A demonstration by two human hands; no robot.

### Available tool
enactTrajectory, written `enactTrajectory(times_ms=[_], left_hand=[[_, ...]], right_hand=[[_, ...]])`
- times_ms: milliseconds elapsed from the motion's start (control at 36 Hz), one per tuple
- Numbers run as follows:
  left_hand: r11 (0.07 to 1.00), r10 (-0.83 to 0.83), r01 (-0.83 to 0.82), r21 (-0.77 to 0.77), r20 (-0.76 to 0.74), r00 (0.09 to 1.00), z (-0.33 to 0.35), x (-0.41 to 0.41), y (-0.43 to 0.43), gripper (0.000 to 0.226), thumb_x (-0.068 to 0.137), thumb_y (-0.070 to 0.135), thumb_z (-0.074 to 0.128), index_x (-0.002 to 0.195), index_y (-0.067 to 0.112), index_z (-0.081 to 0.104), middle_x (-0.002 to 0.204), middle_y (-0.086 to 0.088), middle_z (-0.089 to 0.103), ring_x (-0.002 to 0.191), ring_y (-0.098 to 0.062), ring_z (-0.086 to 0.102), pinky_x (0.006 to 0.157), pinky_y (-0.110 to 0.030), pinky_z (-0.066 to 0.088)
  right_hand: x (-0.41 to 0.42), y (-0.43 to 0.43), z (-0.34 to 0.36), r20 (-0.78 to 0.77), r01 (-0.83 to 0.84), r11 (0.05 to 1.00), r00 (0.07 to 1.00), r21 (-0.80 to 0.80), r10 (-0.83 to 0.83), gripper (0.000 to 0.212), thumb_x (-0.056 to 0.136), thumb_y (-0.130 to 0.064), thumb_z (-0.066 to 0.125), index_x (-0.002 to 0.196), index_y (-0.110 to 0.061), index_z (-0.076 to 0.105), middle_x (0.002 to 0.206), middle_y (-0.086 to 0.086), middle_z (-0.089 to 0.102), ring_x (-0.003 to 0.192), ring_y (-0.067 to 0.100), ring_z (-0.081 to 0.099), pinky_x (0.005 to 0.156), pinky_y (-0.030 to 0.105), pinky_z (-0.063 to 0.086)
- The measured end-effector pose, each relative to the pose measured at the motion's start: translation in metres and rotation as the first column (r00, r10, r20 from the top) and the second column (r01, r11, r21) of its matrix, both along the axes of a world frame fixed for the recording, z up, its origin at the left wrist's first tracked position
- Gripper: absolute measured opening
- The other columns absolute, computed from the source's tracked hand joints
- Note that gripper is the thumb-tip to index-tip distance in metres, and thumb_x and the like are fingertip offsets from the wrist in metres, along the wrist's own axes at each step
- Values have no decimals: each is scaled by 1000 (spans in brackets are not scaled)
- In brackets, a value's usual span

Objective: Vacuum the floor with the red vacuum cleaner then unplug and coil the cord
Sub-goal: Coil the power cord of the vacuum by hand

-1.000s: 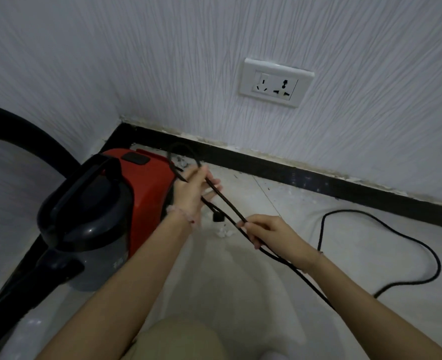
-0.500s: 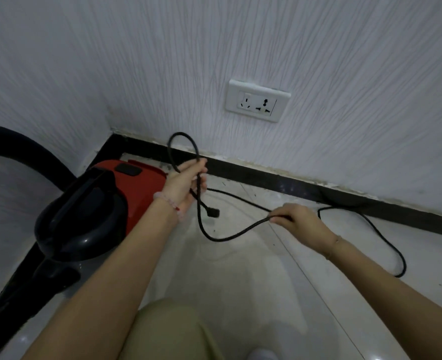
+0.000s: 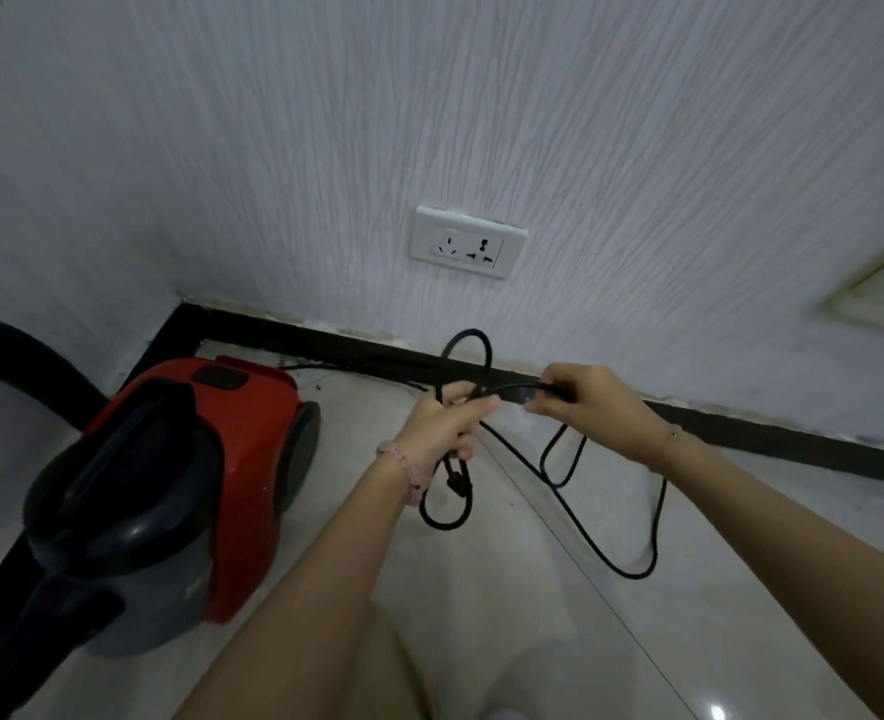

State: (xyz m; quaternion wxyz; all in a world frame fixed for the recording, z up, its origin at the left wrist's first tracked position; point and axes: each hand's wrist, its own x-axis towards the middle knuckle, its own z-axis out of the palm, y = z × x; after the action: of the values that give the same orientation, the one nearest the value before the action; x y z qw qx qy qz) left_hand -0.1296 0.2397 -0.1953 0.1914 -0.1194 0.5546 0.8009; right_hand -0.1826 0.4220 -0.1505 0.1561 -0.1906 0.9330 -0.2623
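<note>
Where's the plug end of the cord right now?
The plug hangs just below the left hand, centre of the head view, right of the red vacuum.

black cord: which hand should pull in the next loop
Right hand: it already pinches the thin black power cord where the slack runs to the floor, while the left hand is full of loops.

Both arms outstretched. Left hand point(image 3: 447, 426) fisted, thumb on top, bead bracelet at wrist. Right hand point(image 3: 588, 402) just beside it, fingertips pinched, palm down.

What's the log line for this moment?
stage: coiling | left hand: holds cord loops | right hand: feeds cord | plug: hanging | socket: empty | vacuum: parked
</note>
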Motion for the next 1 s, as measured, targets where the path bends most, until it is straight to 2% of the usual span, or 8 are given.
enactTrajectory(times_ms=[111,194,306,528,639,694,889,1000], left_hand=[[958,133,-126,258,-10,991,-5,0,-12,22,92,11,54,71,19,53,43,13,30,35,-1,24,36,-14,22],[824,249,-233,517,40,968,-6,-2,-18,27,88,15,55,65,21,43,41,12,30,33,0,24,35,-13,21],[641,293,-282,713,112,949,-8,-1,-24,24,86,18,53,66,21,40,38,8,32,30,-4,28,34,-13,25],[961,230,-236,142,58,971,-7,7,-6,6,89,16,60,94,16,58,69,2,50,46,-5,44,53,-19,47],[957,194,-205,208,71,978,-1,10,-2,10,87,17,62,97,16,59,89,-4,65,66,-10,56,67,-27,52],[969,147,-158,191,69,987,1,12,1,17,85,16,64,101,14,60,91,-4,69,78,-12,64,75,-30,53],[917,397,-397,33,11,918,1,9,1,12,90,10,57,83,11,66,53,3,59,57,-10,61,68,-28,56],[848,510,-511,138,45,859,5,6,-12,21,95,7,45,83,11,62,43,9,40,39,-3,45,61,-22,54]], right_hand=[[15,26,-14,237,154,971,965,-185,-108,15,87,-14,64,85,1,64,80,5,63,74,10,63,74,17,48],[24,33,-26,320,198,964,938,-178,-134,11,86,-19,65,87,-8,66,90,11,69,89,25,66,87,39,50],[34,26,-34,287,173,978,948,-118,-133,16,94,-20,53,99,-11,66,86,4,70,89,23,67,90,39,52],[47,-20,-25,-15,132,948,990,-291,-142,27,99,-18,45,121,-25,59,61,-9,46,53,1,42,54,13,37],[59,-41,-18,-132,-96,985,988,-146,76,23,97,-17,49,115,-22,63,65,-13,54,60,3,53,61,13,40],[62,-44,-21,-150,-144,988,980,-64,133,18,97,-20,49,99,-12,65,74,0,64,68,16,58,66,29,44],[68,-46,-30,134,-70,993,988,-92,82,17,93,-26,54,108,-20,60,69,1,69,69,15,67,74,35,54],[69,-38,-41,272,-19,993,961,-120,51,37,91,-23,60,126,-23,51,79,-7,71,81,7,67,76,19,50]])
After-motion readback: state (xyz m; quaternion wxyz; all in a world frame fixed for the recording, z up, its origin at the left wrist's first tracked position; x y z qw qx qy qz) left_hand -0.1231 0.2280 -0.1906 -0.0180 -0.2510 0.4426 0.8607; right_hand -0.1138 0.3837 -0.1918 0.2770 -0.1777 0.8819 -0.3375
